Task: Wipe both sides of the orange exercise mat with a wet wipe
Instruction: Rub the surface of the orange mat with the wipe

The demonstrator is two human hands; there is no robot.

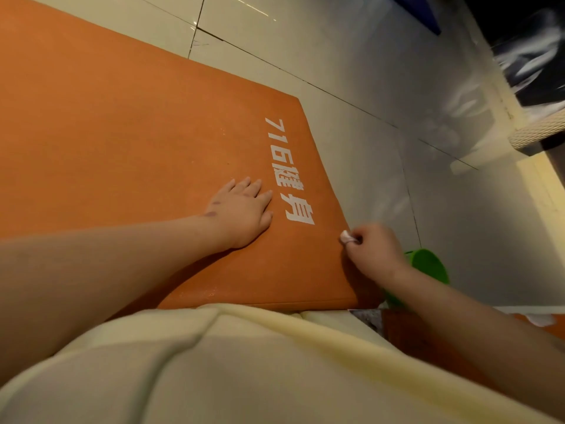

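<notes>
An orange mat lies on bare tiled floor. The left hand presses it, fingers spread flat; the right hand, at its side edge, pinches a wet wipe.

L arm is reaching fwd, forearm bare and nearly straight; left hand is lying palm down w/ fingers straight. R arm is coming in from the right side; right hand is curling its fingers, pinching a bunched wet wipe at the fingertips.
</notes>
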